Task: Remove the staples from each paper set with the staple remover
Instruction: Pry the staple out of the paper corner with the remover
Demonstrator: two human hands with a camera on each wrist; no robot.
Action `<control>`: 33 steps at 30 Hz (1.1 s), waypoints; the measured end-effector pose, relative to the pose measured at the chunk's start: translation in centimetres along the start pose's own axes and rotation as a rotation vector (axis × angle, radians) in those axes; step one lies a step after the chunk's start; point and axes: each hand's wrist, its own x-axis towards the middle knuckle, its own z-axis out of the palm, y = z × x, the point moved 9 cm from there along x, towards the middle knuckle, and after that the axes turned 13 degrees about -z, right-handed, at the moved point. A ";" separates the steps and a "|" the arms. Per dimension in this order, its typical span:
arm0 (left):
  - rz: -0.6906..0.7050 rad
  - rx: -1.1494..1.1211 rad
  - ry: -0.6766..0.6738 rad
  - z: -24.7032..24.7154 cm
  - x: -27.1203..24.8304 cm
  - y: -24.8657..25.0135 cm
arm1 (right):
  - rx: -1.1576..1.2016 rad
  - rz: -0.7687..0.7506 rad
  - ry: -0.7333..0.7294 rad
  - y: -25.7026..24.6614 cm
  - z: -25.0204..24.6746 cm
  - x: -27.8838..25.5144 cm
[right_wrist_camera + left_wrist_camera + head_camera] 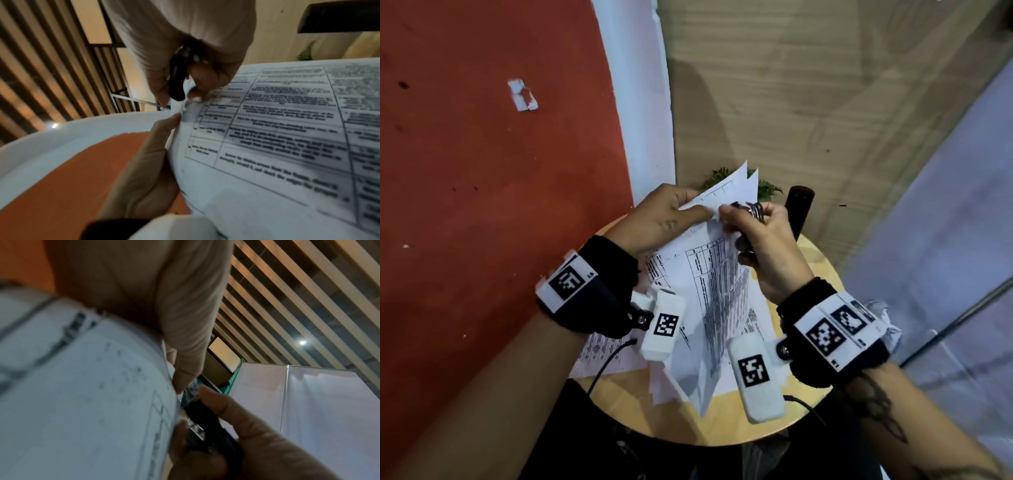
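Gripping staple remover (751,214) in right hand (763,246), at paper set (722,274) corner

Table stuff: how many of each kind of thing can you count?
Held paper set: 1
Staple remover: 1
Hands, left hand and right hand: 2
Green plant: 1
Round table: 1
Total: 6

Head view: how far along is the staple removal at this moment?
Done: loose printed sheets lie spread on the round table, possibly earlier sets; no staple count is visible. In hand: the left hand pinches the paper set at its corner, held off the table, while the right hand grips the staple remover against that corner. Left: whether this staple is out, or other sets remain, cannot be told.
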 end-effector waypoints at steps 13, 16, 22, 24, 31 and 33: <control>0.030 0.006 0.155 -0.5 0.9 -1.3 | -0.193 -0.093 0.106 0.1 -0.2 1.0; -0.001 -0.046 0.116 -0.6 1.0 -1.7 | -0.188 -0.056 0.090 0.6 -0.4 1.0; 0.010 -0.072 0.112 -0.4 1.1 -2.2 | -0.293 0.054 0.031 2.1 -0.7 1.0; 0.007 -0.052 0.132 -0.7 1.3 -2.6 | -0.262 0.106 0.013 2.3 -0.7 1.0; 0.062 -0.031 0.183 -1.0 1.5 -2.3 | -0.297 0.008 -0.110 0.4 1.0 0.4; 0.091 -0.015 0.206 -1.0 1.5 -2.0 | -0.320 -0.040 -0.112 0.0 1.4 0.3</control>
